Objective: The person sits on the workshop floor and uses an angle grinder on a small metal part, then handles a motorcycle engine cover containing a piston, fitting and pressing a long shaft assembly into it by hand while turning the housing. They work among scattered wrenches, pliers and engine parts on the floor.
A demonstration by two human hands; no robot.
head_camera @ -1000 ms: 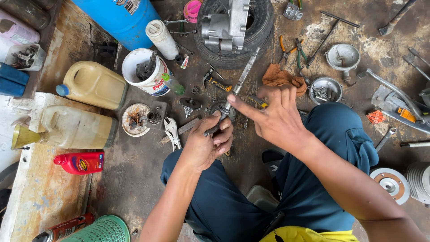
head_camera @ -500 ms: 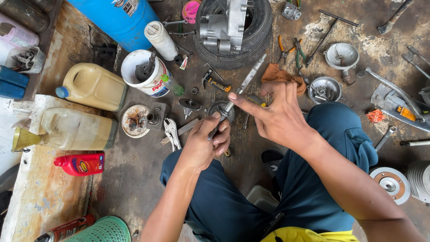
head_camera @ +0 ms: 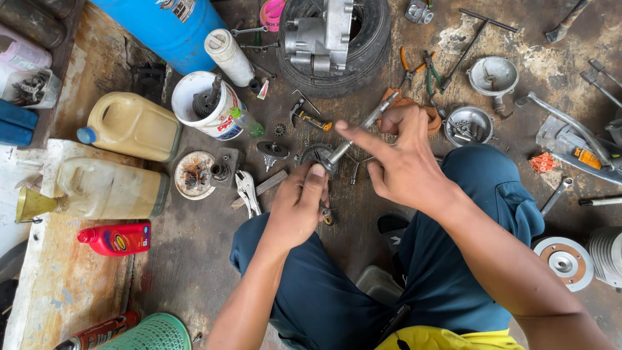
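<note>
My left hand (head_camera: 299,206) grips the lower end of a long metal shaft (head_camera: 359,135), thumb pressed near a round gear part (head_camera: 315,153) on it. My right hand (head_camera: 396,155) holds the shaft's upper part, index finger stretched out to the left along it. The shaft slants up to the right over the dirty floor. My knees in dark blue trousers (head_camera: 492,194) lie below both hands. An orange rag (head_camera: 414,107) lies just behind my right hand.
A tyre with an engine casing (head_camera: 324,29) stands ahead. A white bucket (head_camera: 206,107), two yellowish jugs (head_camera: 129,126), a red oil bottle (head_camera: 116,238), a blue barrel (head_camera: 175,26), locking pliers (head_camera: 246,190), a hammer (head_camera: 310,118), metal bowls (head_camera: 468,124) and loose tools surround me.
The shaft has tilted and its top end has risen toward the right. My right index finger has straightened out to the left, and my left hand has shifted slightly along the shaft's lower end.
</note>
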